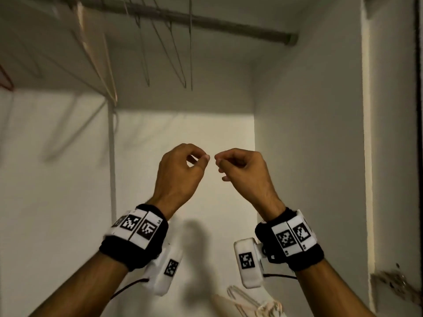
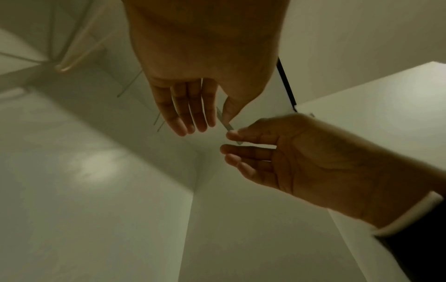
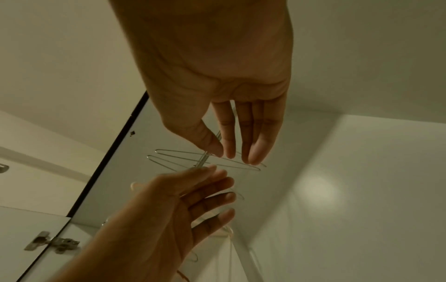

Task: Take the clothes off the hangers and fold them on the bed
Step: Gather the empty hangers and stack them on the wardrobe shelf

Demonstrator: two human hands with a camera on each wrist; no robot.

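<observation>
I am looking into a white wardrobe. Several bare wire hangers hang from the dark rod overhead. From below, in the right wrist view, the same wire hangers show beyond the fingers. My left hand and right hand are raised side by side at mid-height, fingertips almost meeting. Their fingers are loosely curled and I see nothing in them. The left wrist view shows the left hand and the right hand with relaxed fingers. No garment hangs on the rod.
Pale wooden hangers hang at the upper left, and a red hanger shows at the left edge. A heap of pale hangers lies low in the wardrobe. The side wall and a door hinge stand at the right.
</observation>
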